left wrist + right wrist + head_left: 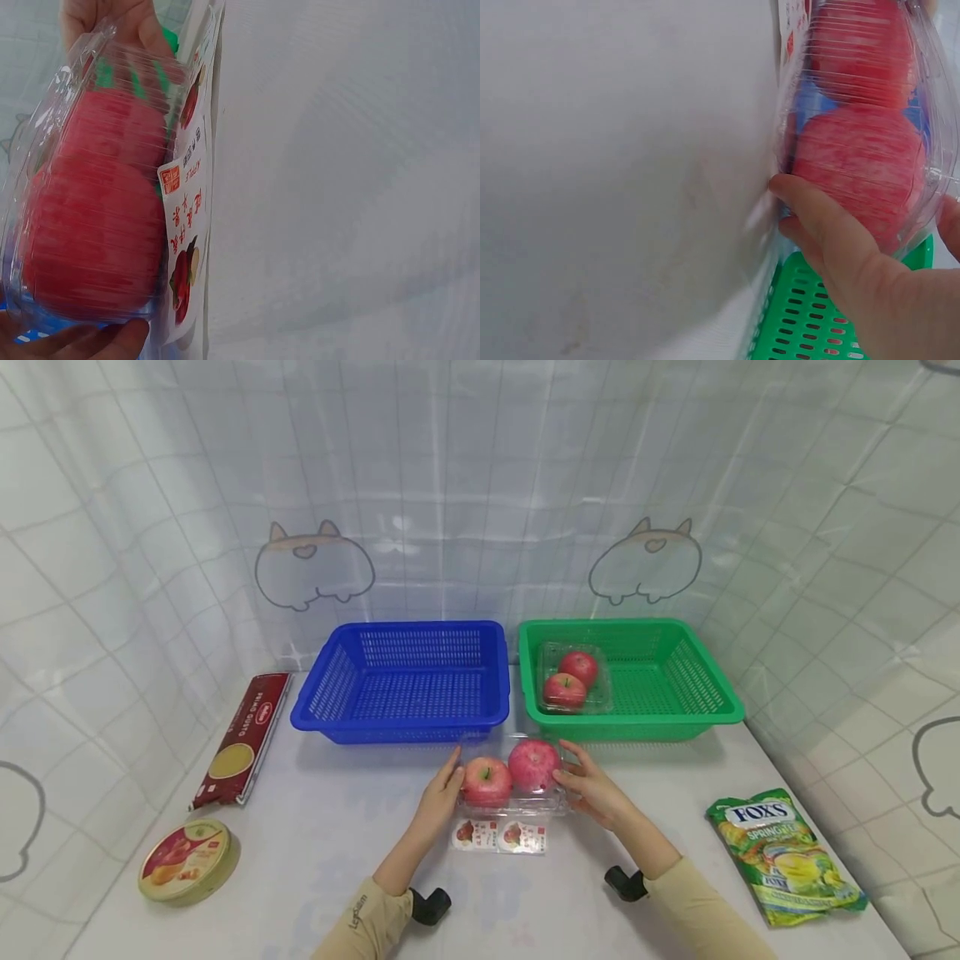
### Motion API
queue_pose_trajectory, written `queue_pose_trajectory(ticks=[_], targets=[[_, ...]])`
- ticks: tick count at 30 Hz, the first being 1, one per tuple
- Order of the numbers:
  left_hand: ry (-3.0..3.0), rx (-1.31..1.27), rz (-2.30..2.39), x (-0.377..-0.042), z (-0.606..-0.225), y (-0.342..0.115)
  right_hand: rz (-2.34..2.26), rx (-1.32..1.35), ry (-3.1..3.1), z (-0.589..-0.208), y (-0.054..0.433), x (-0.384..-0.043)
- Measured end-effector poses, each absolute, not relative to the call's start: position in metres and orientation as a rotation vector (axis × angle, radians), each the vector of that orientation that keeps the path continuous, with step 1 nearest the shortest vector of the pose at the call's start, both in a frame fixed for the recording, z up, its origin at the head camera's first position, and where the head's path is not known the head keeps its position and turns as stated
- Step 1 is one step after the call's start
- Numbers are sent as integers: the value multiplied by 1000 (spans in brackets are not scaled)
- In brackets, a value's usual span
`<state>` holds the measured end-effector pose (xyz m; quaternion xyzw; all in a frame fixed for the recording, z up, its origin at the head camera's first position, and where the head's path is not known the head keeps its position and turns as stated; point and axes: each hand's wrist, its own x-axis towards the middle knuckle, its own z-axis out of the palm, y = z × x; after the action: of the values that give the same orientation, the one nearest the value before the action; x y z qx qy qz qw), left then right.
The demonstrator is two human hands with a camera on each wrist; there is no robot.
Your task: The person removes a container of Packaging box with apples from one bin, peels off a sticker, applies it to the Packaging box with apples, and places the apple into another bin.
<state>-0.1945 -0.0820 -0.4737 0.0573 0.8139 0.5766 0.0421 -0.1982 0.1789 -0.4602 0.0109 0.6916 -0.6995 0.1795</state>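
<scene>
Both hands hold a clear plastic box of apples in front of the two baskets. Two red apples show through it. The left hand grips its left end, and in the left wrist view its fingertips lie against the plastic. At the opposite end, the right hand grips with thumb and fingers; the right wrist view shows its fingers along the side. Two white printed apple labels sit along the box's near side.
Behind stand a blue basket and a green basket, the latter holding another clear box of apples. A dark red packet and a round tin lie left. A green candy bag lies right.
</scene>
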Motion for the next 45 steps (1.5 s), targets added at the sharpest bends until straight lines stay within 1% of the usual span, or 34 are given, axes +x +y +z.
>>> queue_pose_trajectory(ticks=[10,13,19,22,29,38,43,45], targets=[[2266,174,1797,-193,-470,-91,-1967,65,2001,-461,179,-189],[2207,142,1825,-189,-469,-93,-1983,118,1983,-461,179,-181],[2115,75,1872,-181,-469,-94,-2128,312,1800,-460,176,-161],[2112,65,1862,-176,-470,-95,-2172,355,1741,-460,173,-155],[2147,78,1806,-159,-472,-95,-2209,387,1689,-464,169,-146],[2207,-24,1833,-136,-475,-90,-2141,405,1764,-470,166,-137],[2206,-60,1845,-133,-474,-89,-2169,399,1746,-470,167,-136],[2199,-77,1848,-133,-473,-89,-2111,364,1772,-470,167,-135]])
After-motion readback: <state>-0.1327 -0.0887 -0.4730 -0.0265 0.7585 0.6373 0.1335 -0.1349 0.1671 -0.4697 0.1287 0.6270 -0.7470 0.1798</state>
